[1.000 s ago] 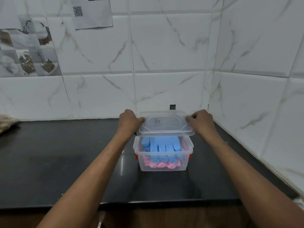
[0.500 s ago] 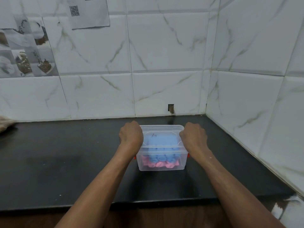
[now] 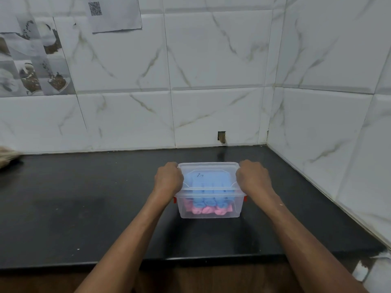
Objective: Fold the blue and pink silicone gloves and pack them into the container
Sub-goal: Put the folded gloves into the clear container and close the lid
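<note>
- Bristles (image 3: 8,156) of something tan and fuzzy poke in at the far left edge of the counter (image 3: 84,208); too little shows to say what it is.
- Above them, on the wall (image 3: 211,70), a patch of picture tiles (image 3: 31,66) and a taped sheet (image 3: 115,13) with a QR code.
- Left hand (image 3: 168,179) is curled shut over the left end of the lid (image 3: 208,176), fingers wrapped down over the edge, forearm running back toward the camera.
- Box (image 3: 209,211) stands on the black counter between both hands, near the back right corner and well clear of the front edge. It is clear plastic, with the lid lying flat on top.
- Through the plastic, the blue glove (image 3: 206,186) lies on top with its fingers pointing toward the camera, and the pink glove (image 3: 206,210) sits under it along the front wall (both look folded, though the lid blurs them).
- A red latch (image 3: 175,199) shows at each side, just below the hands; whether they are snapped I cannot tell.
- Right hand (image 3: 252,178) mirrors the left, closed over the right end of the lid.
- A small square hole (image 3: 221,137) sits low in the wall behind the box.
</note>
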A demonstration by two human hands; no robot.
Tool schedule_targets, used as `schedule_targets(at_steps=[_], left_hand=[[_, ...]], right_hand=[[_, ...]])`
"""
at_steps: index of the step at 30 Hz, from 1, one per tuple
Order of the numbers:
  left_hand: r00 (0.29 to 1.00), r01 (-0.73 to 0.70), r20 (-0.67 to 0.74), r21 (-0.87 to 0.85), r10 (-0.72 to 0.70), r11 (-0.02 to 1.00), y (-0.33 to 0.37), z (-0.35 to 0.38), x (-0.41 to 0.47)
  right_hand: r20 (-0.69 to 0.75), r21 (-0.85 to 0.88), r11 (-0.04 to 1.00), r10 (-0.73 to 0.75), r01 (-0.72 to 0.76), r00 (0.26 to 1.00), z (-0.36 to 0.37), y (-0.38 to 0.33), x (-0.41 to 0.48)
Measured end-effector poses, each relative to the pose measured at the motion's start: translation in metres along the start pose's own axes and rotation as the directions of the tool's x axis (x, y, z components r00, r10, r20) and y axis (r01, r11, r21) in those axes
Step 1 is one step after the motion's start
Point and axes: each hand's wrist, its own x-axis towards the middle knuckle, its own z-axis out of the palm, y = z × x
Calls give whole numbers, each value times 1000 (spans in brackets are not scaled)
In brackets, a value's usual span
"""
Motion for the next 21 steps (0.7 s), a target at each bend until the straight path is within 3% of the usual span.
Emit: schedule_targets(at_steps=[5,11,13,16,19,21], left_hand=[[1000,-31,2,-145,31,989,-6,5,-5],[987,-2,155,-208,35,978,-7,3,-2],[989,-28,137,-170,52,985,-7,5,0],[995,-1,98,-258,27,966,-9,7,3],[997,45,82,-429,-10,902,-16,15,4],[997,47,78,-355,-21,934,-16,17,3]], right_hand=[[88,73,997,4,-10,996,10,5,3],[170,11,995,-95,94,981,8,3,5],[158,12,995,-96,95,983,7,4,6],[132,42,997,-62,57,989,9,4,4],[113,177,984,-20,-1,993,15,7,0],[112,319,943,66,-98,992,18,8,-4]])
